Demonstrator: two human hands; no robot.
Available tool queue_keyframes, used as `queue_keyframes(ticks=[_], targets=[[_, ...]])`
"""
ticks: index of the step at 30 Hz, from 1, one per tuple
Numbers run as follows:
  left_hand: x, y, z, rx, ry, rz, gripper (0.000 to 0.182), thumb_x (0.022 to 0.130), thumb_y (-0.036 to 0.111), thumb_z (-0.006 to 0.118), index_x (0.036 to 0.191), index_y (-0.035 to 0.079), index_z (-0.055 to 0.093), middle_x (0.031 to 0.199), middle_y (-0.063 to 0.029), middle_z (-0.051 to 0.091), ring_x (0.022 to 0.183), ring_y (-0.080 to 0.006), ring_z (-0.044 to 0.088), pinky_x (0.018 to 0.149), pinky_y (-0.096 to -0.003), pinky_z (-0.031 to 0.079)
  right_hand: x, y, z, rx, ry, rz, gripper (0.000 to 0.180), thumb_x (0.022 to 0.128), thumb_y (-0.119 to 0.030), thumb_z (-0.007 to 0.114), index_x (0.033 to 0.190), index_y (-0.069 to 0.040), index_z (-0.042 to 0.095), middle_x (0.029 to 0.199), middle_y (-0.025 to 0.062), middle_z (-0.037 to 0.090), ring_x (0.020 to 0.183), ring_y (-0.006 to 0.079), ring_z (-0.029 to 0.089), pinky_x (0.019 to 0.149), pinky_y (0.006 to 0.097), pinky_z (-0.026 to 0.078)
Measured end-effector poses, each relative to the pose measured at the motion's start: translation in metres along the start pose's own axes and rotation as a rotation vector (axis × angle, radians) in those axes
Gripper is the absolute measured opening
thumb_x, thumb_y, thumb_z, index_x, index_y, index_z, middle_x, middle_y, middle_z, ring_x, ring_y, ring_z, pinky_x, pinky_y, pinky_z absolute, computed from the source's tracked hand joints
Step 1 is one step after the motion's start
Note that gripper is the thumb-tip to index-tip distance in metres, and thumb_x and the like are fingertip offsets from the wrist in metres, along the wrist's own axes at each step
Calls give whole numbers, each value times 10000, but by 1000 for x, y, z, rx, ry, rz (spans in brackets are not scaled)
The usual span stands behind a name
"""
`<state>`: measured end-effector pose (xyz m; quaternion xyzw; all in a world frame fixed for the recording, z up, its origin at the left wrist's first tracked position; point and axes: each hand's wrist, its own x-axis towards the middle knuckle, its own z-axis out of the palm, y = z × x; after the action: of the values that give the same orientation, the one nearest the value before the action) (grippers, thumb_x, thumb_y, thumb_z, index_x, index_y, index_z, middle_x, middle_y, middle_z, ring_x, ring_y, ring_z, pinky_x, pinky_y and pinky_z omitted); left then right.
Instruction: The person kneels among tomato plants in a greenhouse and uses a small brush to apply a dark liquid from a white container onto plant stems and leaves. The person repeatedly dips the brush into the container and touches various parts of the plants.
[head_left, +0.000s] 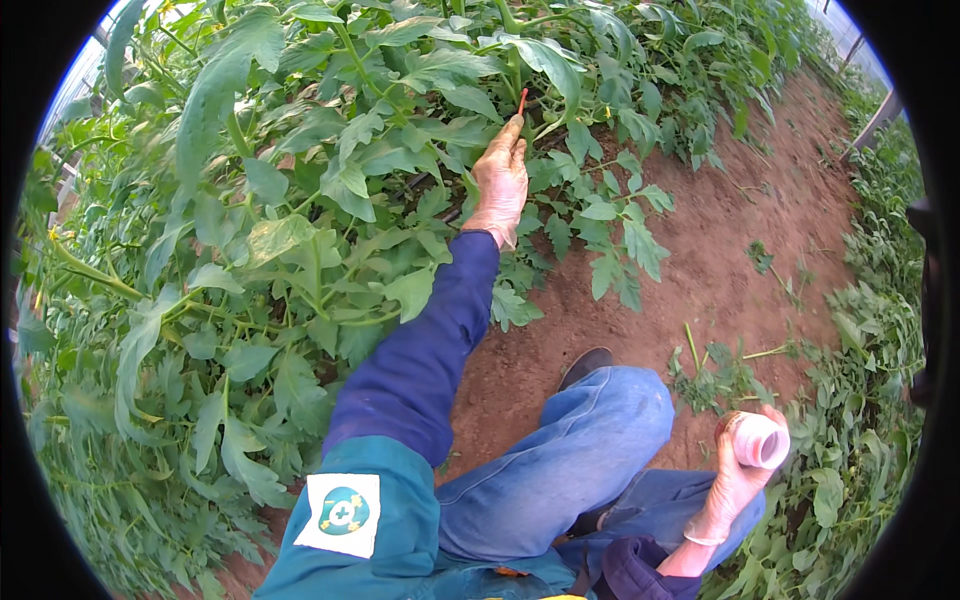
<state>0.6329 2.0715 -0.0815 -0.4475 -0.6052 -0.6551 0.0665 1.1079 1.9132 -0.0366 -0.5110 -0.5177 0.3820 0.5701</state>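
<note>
My left hand (499, 174), in a thin clear glove, reaches into the tomato plants (315, 172). Its fingers grip a thin red-tipped stick (523, 101), possibly a small brush. The red tip points up, close to a thick green stem (514, 64); leaves hide part of the spot, so I cannot tell whether they touch. Low on the right, above my knee, my right hand (731, 480), also gloved, is wrapped around a small white plastic bottle (754, 441). The bottle has no cap on, its mouth is tilted towards me, and reddish stains mark its neck.
Bare brown soil (600, 322) forms a path between the plants and another green row (847, 420) on the right. Cut leaves and stems (720, 367) lie on it. My bent legs in blue jeans (555, 465) fill the lower middle. A post (874, 127) stands at upper right.
</note>
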Motion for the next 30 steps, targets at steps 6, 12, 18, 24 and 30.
queue_keyframes(ticks=[6,12,18,24,30], targets=[[-1,20,-6,81,-100,-110,397,976,23,673,1363,110,669,1294,-140,713,1156,-250,713,977,-334,575,1,-6,6,-63,10,-48,729,741,64,843,1381,-76,524,1416,34,529,1228,186,559,1106,332,462],[-25,77,-26,52,-18,15,355,1026,130,651,1381,123,664,1348,-139,689,1187,-250,699,996,-347,547,-3,-26,16,26,124,69,746,712,77,860,1365,-67,527,1372,63,561,1143,181,614,991,323,546],[-106,224,-104,-160,-184,-173,355,1125,186,479,1406,16,613,1324,-112,701,937,-124,639,853,-282,516,-31,-62,3,-81,50,-233,658,773,-19,847,1361,-64,555,1295,78,634,1154,187,623,984,340,517],[-163,335,-143,-468,-400,-136,429,1144,270,418,1393,-35,588,1354,-168,668,937,-160,634,841,-283,513,-105,-113,-49,-200,201,-380,676,727,60,775,1347,-76,544,1272,136,604,1229,326,608,1029,394,506],[-187,390,-133,-604,-557,-157,452,1133,312,446,1386,-30,598,1309,-162,684,959,-166,630,858,-284,513,-141,-102,-101,-230,375,-427,591,717,65,741,1264,-81,571,1164,119,622,1118,309,629,952,390,521]])
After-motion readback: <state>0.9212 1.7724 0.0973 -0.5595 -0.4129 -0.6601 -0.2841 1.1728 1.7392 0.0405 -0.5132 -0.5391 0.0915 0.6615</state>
